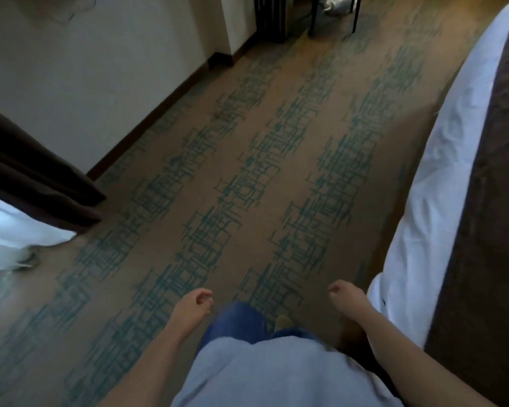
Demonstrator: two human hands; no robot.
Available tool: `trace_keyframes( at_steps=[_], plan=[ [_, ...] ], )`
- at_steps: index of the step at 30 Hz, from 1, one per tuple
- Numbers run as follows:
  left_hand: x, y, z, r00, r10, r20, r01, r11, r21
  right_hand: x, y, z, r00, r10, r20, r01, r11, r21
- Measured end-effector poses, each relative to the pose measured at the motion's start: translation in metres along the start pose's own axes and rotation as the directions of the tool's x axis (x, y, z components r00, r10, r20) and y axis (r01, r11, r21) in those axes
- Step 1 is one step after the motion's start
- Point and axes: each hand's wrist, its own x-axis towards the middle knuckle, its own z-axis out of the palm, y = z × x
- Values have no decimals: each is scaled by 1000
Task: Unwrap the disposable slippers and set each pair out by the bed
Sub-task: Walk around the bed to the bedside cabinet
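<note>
Hotel-room floor fills the view: flat tan carpet with teal scribbled line bands [247,177], short pile, slightly motion-blurred. Landmark is the long bed with white sheet and dark brown runner [441,160], along the right edge.

Nearest: person's pale blue shirt and blue jeans, directly below camera, beside the bed's near end. Left hand [196,304] hangs loose, fingers half curled, holding nothing. Right hand [344,292] sits just beside the bed's white sheet corner, fingers curled in loosely, also holding nothing as far as visible.

Across the carpet from the bed: dark brown heavy curtain [33,177] in soft folds over white sheer fabric [9,230] pooling at the floor. Beyond that, plain cream wall with dark wood skirting [147,118].

Far past the bed's far end: thin dark metal chair or bench legs [332,13], with a small white crumpled thing on the floor [337,4] beneath them; too small to tell whether it is wrapping or slippers.

No disposable slippers clearly visible anywhere; none in either hand, none laid beside the bed.

Step in hand, judged: walking to fetch the wrapped pairs. Do it well: collect all packs in one go, tear thin film at a seam rather than pulling on the soft fabric, lay each pair flat on the carpet close against the bed side, toes pointing away, pairs parallel.
</note>
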Motion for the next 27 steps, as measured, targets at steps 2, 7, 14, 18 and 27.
trace_keyframes(
  at_steps=[2,7,14,18,27],
  plan=[
    [26,16,-4,999,-41,9,41,999,-28,27,-26,-33,1000,-21,-23,21,999,31],
    [115,55,-10,992,-76,102,83,995,-61,96,-68,-101,999,-3,-52,10,993,122],
    [271,189,-69,985,-17,171,15,1000,11,165,-104,-175,981,175,-88,-152,962,227],
    [352,300,-92,973,93,210,-101,994,31,199,-119,-216,946,298,-129,-248,920,303],
    [483,503,-81,932,257,257,-261,965,-17,305,-130,-303,897,438,-61,-359,801,479]
  ],
)
